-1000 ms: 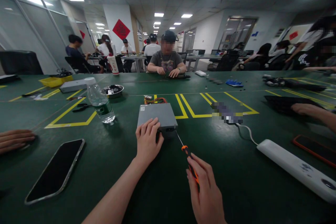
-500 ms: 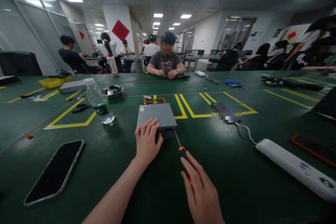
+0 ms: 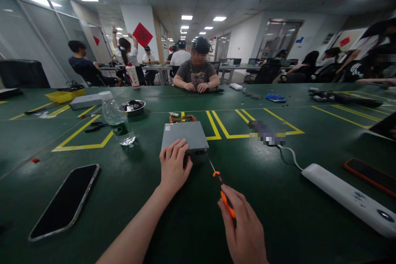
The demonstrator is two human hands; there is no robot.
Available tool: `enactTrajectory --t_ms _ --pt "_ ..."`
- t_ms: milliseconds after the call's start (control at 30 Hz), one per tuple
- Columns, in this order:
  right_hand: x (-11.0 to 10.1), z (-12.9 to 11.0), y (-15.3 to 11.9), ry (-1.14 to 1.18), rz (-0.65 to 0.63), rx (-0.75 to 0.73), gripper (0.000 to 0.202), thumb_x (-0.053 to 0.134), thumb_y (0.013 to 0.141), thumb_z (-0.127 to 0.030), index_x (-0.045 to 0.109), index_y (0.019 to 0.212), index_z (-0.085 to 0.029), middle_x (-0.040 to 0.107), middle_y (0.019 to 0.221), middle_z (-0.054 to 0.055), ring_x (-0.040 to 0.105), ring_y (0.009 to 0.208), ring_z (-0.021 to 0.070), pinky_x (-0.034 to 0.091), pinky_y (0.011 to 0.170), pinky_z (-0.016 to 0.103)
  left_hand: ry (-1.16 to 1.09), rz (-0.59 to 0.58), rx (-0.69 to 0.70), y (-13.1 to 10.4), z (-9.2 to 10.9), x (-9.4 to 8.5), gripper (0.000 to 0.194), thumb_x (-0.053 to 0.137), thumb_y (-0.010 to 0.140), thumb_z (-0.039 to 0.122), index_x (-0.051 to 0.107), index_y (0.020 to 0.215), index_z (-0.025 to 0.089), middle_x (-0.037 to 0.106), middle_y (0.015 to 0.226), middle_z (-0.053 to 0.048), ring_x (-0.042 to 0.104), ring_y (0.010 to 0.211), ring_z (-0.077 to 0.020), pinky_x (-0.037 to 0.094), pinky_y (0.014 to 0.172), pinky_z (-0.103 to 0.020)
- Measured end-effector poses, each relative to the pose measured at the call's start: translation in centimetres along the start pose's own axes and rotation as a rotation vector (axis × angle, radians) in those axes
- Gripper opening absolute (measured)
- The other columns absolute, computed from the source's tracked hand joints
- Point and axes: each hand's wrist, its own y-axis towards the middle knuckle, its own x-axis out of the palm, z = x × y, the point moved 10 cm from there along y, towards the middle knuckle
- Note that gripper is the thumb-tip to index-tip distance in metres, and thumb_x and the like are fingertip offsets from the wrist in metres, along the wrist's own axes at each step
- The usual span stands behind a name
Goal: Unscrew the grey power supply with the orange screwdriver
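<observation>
A grey computer power supply [image 3: 187,132] lies on the green table in front of me, its bundle of coloured wires [image 3: 185,118] at the far side. My left hand [image 3: 175,161] grips its near left edge, fingers over the top and thumb against the near face. In my right hand [image 3: 243,218] is a screwdriver with an orange and black handle [image 3: 227,204], held between thumb and fingers. Its thin shaft slants up to the left, and the tip meets the near face close to the right corner. The screw itself is too small to make out.
Left of the power supply stands a water bottle [image 3: 119,121], with a metal bowl [image 3: 134,107] behind it. A phone [image 3: 66,200] lies at the near left. To the right are a white power strip [image 3: 346,198] and an orange-edged phone [image 3: 373,177]. Across the table sits a person [image 3: 198,70].
My right hand has slid down and right along the screwdriver, so more of its handle shows. The handle has shifted slightly right. My left hand and the power supply stay put.
</observation>
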Motion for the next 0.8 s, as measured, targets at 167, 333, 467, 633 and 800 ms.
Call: enactTrajectory --t_ms 167,333,467,633,800 --pt "0.3 0.6 0.2 -0.029 -0.044 0.079 0.029 0.033 0.094 -0.032 0.050 0.112 -0.016 0.060 0.101 0.013 0.064 0.085 0.0201 0.055 0.066 0.031 -0.007 -0.006 0.000 0.0 0.0 0.0 0.029 0.050 0.080 0.022 0.053 0.109 0.024 0.055 0.126 -0.005 0.044 0.119 -0.0243 0.028 0.098 -0.044" --pt "0.6 -1.5 0.1 -0.073 -0.007 -0.056 0.030 0.037 0.092 -0.020 0.048 0.119 -0.016 0.054 0.116 0.016 0.057 0.104 0.0234 0.054 0.078 0.037 -0.009 -0.002 0.002 0.0 0.0 0.0 0.028 0.050 0.080 0.021 0.053 0.107 0.025 0.055 0.125 -0.004 0.044 0.119 -0.0246 0.028 0.097 -0.044" --pt "0.2 -0.8 0.3 -0.057 -0.012 -0.046 0.026 0.038 0.092 -0.021 0.053 0.114 -0.018 0.058 0.112 0.013 0.062 0.095 0.0201 0.054 0.074 0.031 -0.006 0.002 -0.001 0.0 0.0 0.0 0.029 0.051 0.079 0.021 0.053 0.108 0.025 0.055 0.125 -0.004 0.044 0.119 -0.0244 0.028 0.098 -0.044" --pt "0.3 1.1 0.3 0.001 -0.048 0.112 0.029 0.033 0.095 -0.031 0.050 0.113 -0.017 0.062 0.096 0.010 0.065 0.079 0.0179 0.056 0.064 0.029 -0.011 -0.002 0.000 0.0 0.0 0.1 0.028 0.050 0.080 0.022 0.053 0.108 0.024 0.055 0.125 -0.004 0.044 0.120 -0.0243 0.027 0.098 -0.045" --pt "0.6 -0.6 0.2 -0.031 -0.013 0.029 0.032 0.036 0.092 -0.026 0.044 0.122 -0.015 0.053 0.113 0.016 0.058 0.101 0.0237 0.055 0.074 0.036 -0.015 0.017 -0.006 0.0 0.1 -0.1 0.029 0.051 0.079 0.020 0.054 0.108 0.025 0.056 0.124 -0.005 0.045 0.118 -0.0251 0.027 0.097 -0.046"
